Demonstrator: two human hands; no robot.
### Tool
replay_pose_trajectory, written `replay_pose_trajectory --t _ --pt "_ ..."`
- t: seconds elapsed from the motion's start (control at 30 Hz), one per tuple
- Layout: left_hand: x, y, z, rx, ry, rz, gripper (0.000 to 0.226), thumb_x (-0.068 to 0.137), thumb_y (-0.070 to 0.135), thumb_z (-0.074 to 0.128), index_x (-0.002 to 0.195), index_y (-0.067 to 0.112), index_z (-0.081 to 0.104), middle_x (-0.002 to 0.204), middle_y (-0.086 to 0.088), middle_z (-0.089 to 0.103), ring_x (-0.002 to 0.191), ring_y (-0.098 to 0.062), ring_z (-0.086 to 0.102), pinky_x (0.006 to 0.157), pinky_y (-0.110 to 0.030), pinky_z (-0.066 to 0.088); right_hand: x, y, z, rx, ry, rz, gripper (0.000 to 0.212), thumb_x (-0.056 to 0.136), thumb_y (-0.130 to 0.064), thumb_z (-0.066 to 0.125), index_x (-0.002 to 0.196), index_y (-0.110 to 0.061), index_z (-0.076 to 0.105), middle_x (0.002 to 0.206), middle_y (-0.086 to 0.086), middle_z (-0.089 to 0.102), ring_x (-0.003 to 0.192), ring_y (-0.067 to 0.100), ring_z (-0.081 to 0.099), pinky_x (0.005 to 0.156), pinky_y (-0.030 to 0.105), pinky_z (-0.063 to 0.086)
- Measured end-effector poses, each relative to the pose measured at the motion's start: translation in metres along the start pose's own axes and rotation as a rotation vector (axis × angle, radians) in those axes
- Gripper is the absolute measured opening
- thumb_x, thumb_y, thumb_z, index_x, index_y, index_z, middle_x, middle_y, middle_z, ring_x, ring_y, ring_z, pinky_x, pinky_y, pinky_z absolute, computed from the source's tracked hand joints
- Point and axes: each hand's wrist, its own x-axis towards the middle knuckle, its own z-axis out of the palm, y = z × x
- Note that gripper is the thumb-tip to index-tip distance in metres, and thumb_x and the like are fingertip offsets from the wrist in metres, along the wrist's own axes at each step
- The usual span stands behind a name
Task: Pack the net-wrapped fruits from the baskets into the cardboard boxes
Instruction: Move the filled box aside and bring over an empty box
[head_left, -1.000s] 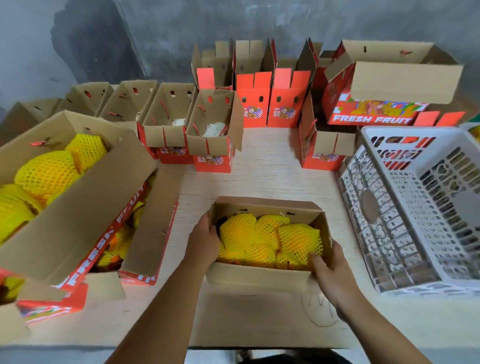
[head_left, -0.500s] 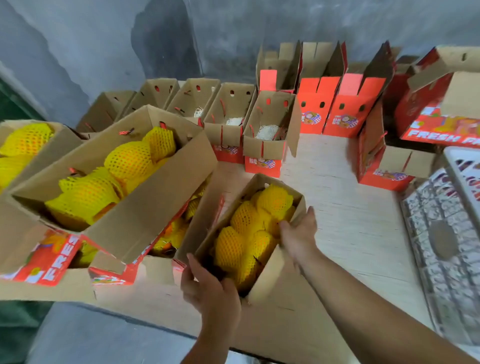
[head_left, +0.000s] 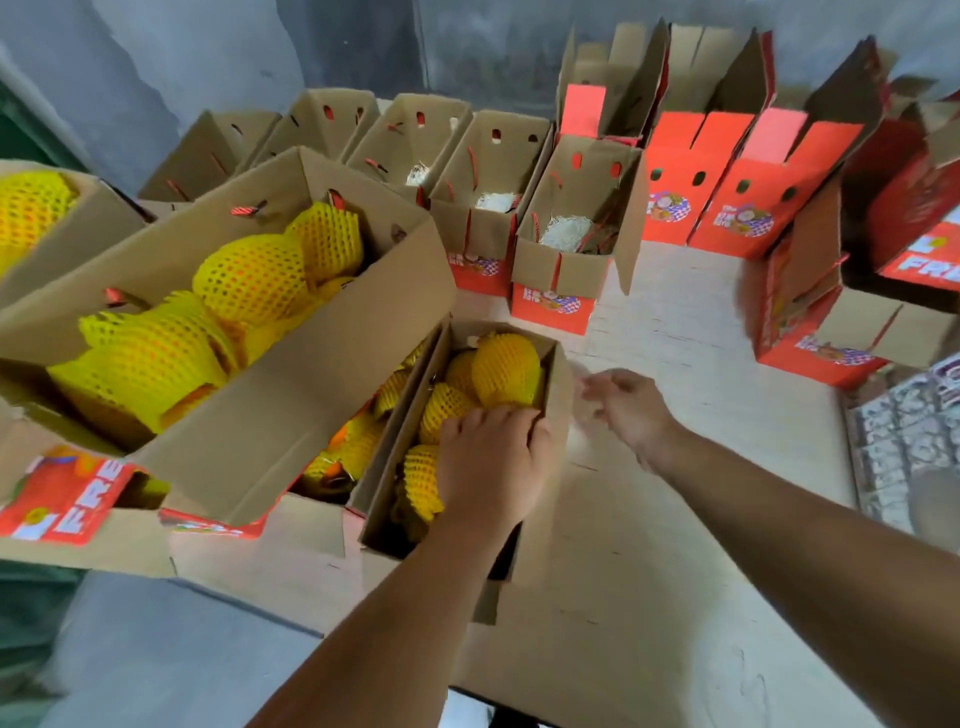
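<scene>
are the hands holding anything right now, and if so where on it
The left hand rests on top of the net-wrapped fruits in the small box, fingers curled at its right wall; a firm grip cannot be told. The right hand, blurred, holds nothing.
</scene>
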Motion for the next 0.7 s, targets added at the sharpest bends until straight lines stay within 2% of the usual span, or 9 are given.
replay_pose_trajectory --t 0.07,0.17,0.23,0.27,0.33,0.37,0.43,0.5,0.7 --pt "-0.003 0.002 0.004 0.022 0.043 -0.036 0.048 0.106 0.051 0.028 0.098 0.032 0.072 0.094 0.011 0.073 0.094 -0.017 0.06 0.091 -0.04 0.042 0.026 -0.017 -0.004 -0.231 0.127 -0.182 0.019 0.098 -0.017 0.052 0.11 -0.017 0.066 0.122 0.01 0.066 0.092 0.025 0.064 0.08 0.033 0.051" --pt "-0.004 -0.002 0.006 0.011 0.044 -0.054 0.055 0.105 0.053 0.024 0.087 0.031 0.071 0.084 0.012 0.07 0.089 -0.015 0.057 0.091 -0.041 0.042 0.066 -0.054 -0.009 -0.584 0.076 -0.481 0.058 0.093 -0.014 0.061 0.148 -0.011 0.042 0.159 0.016 0.032 0.114 0.024 0.056 0.094 0.03 0.044" --pt "-0.001 -0.005 0.006 -0.003 0.015 -0.04 0.057 0.104 0.054 0.023 0.088 0.031 0.073 0.086 0.012 0.071 0.091 -0.017 0.058 0.092 -0.042 0.042 0.091 -0.072 -0.011 -0.757 -0.011 -0.442 0.094 0.09 -0.017 0.069 0.163 -0.02 0.01 0.171 0.004 -0.008 0.131 0.032 0.049 0.105 0.041 0.043" --pt "0.0 -0.005 0.006 -0.001 0.0 -0.033 0.058 0.104 0.055 0.022 0.09 0.031 0.073 0.088 0.011 0.071 0.093 -0.018 0.059 0.092 -0.043 0.042 0.102 -0.078 -0.01 -0.79 -0.041 -0.369 0.105 0.09 -0.013 0.071 0.163 -0.024 -0.003 0.17 -0.001 -0.016 0.14 0.035 0.043 0.107 0.043 0.041" --pt "0.002 -0.005 0.007 0.013 -0.014 -0.024 0.06 0.104 0.055 0.02 0.094 0.029 0.073 0.092 0.008 0.072 0.096 -0.022 0.059 0.092 -0.044 0.039 0.122 -0.087 -0.004 -0.885 -0.028 -0.288 0.108 0.09 -0.003 0.069 0.163 -0.026 -0.008 0.17 -0.001 -0.009 0.142 0.043 0.04 0.107 0.047 0.043" --pt "0.003 -0.004 0.008 0.013 -0.021 -0.023 0.061 0.105 0.055 0.019 0.094 0.029 0.073 0.093 0.007 0.072 0.097 -0.023 0.059 0.092 -0.044 0.038 0.128 -0.088 -0.005 -0.969 0.008 -0.315 0.099 0.09 -0.002 0.067 0.162 -0.024 0.001 0.168 0.003 0.002 0.136 0.049 0.044 0.106 0.051 0.045" --pt "0.003 -0.004 0.011 0.004 -0.025 -0.031 0.061 0.104 0.055 0.018 0.092 0.029 0.071 0.093 0.006 0.072 0.097 -0.024 0.058 0.092 -0.045 0.037 0.133 -0.084 -0.015 -1.079 0.087 -0.43 0.059 0.094 -0.007 0.058 0.148 -0.016 0.035 0.154 0.013 0.028 0.121 0.055 0.052 0.102 0.059 0.047" --pt "0.002 -0.006 0.013 -0.012 -0.027 -0.032 0.059 0.104 0.055 0.019 0.09 0.029 0.07 0.091 0.007 0.071 0.097 -0.024 0.057 0.092 -0.045 0.036 0.128 -0.069 -0.032 -1.096 0.122 -0.436 0.032 0.096 -0.009 0.051 0.128 -0.01 0.051 0.14 0.022 0.039 0.114 0.053 0.056 0.1 0.058 0.048" --pt "0.003 -0.002 0.011 -0.01 -0.052 -0.034 0.058 0.101 0.055 0.019 0.096 0.028 0.07 0.099 0.007 0.074 0.103 -0.026 0.058 0.093 -0.045 0.03 0.054 0.015 -0.109 -1.055 0.117 -0.302 0.052 0.088 0.005 0.049 0.136 -0.012 0.054 0.122 0.025 0.062 0.105 0.043 0.063 0.089 0.045 0.053"
